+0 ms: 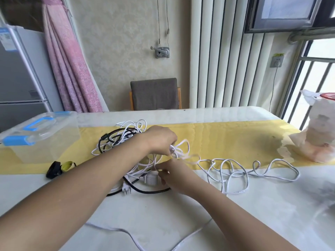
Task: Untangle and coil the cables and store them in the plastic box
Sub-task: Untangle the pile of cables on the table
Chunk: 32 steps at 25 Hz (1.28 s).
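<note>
At the middle of the table [163,225], I am working both hands into a heap of tangled cables. My left hand [159,140] is reaching over the heap, its fingers curled and pinching a bunch of white cable [179,153] loops above the yellow runner [226,138]. My right hand [175,176] is lying nearer to me, its fingers bent down and closed on a strand of the same white cable, just beside a white connector block [150,179].

From my hands the white cable is trailing off to the right in loose loops across the edge of the runner and the bare tabletop. The black cable [150,192] is winding through the heap behind my left forearm and curving out under my right hand, with a white plug [126,190] lying against it.

The plastic box [45,149], clear with a blue handle and blue latches on its lid, is standing on the runner to the left, well apart from the heap. A black-and-yellow object [60,168] is lying just in front of it. A white bag [317,138] is sitting at the table's right end.
</note>
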Each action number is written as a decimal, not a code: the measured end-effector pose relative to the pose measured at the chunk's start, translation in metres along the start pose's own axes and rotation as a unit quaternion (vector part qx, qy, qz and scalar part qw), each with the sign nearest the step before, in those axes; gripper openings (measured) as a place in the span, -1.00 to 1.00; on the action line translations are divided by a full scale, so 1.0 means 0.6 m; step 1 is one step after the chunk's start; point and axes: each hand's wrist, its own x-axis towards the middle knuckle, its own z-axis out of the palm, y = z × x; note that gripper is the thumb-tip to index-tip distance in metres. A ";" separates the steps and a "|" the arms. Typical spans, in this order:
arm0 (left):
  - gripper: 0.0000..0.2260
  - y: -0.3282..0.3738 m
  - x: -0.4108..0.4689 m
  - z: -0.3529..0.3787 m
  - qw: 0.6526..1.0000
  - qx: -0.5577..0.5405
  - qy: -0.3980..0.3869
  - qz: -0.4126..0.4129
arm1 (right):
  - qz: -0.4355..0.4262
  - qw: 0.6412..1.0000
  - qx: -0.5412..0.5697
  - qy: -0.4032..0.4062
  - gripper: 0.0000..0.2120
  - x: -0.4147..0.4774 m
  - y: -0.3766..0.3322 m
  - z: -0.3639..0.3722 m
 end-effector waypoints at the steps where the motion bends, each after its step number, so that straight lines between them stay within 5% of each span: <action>1: -0.78 -0.008 0.004 -0.002 0.999 -0.017 0.031 -0.032 | 0.002 1.000 -0.017 0.009 -0.72 0.000 0.003 -0.004; 3: -0.78 -0.033 0.006 -0.002 0.966 -0.180 0.119 -0.140 | 0.018 0.998 -0.039 0.055 -0.63 0.005 0.007 -0.018; 5: -0.76 -0.065 0.003 -0.003 0.846 -0.416 0.215 -0.253 | 0.023 0.990 -0.043 0.131 -0.58 0.011 0.009 -0.034; 6: -0.79 -0.076 0.001 -0.001 0.747 -0.549 0.243 -0.286 | 0.017 0.984 -0.060 0.166 -0.58 0.014 0.009 -0.041; 9: -0.84 -0.081 -0.017 0.017 0.352 -0.865 0.228 -0.275 | 0.008 0.969 -0.147 0.199 -0.57 0.011 0.013 -0.066; 10: -0.82 -0.075 -0.022 0.033 0.259 -0.903 0.228 -0.256 | 0.019 0.965 -0.170 0.200 -0.57 0.006 0.017 -0.076; 11: -0.80 -0.067 -0.026 0.050 0.208 -0.919 0.237 -0.238 | 0.034 0.961 -0.186 0.203 -0.57 0.000 0.020 -0.086; 12: -0.79 -0.056 -0.032 0.062 0.194 -0.924 0.245 -0.220 | 0.056 0.957 -0.199 0.202 -0.58 -0.004 0.024 -0.097; 16: -0.73 -0.020 -0.042 0.086 0.231 -0.931 0.241 -0.147 | 0.160 0.954 -0.191 0.167 -0.63 -0.019 0.047 -0.123; 20: -0.69 -0.027 -0.060 0.083 0.247 -0.935 0.231 -0.103 | 0.123 0.979 -0.121 0.105 -0.61 -0.017 0.057 -0.106; 26: -0.61 -0.012 -0.072 0.063 0.389 -0.909 0.140 -0.044 | 0.028 0.988 0.106 0.106 -0.76 -0.004 0.023 -0.052; 29: -0.63 -0.008 -0.072 0.060 0.413 -0.905 0.104 -0.018 | 0.084 0.945 0.298 0.103 -0.91 0.002 0.014 -0.039; 32: -0.72 -0.008 -0.072 0.060 0.400 -0.913 0.071 0.026 | 0.121 0.849 0.510 0.072 -0.90 0.002 0.008 -0.045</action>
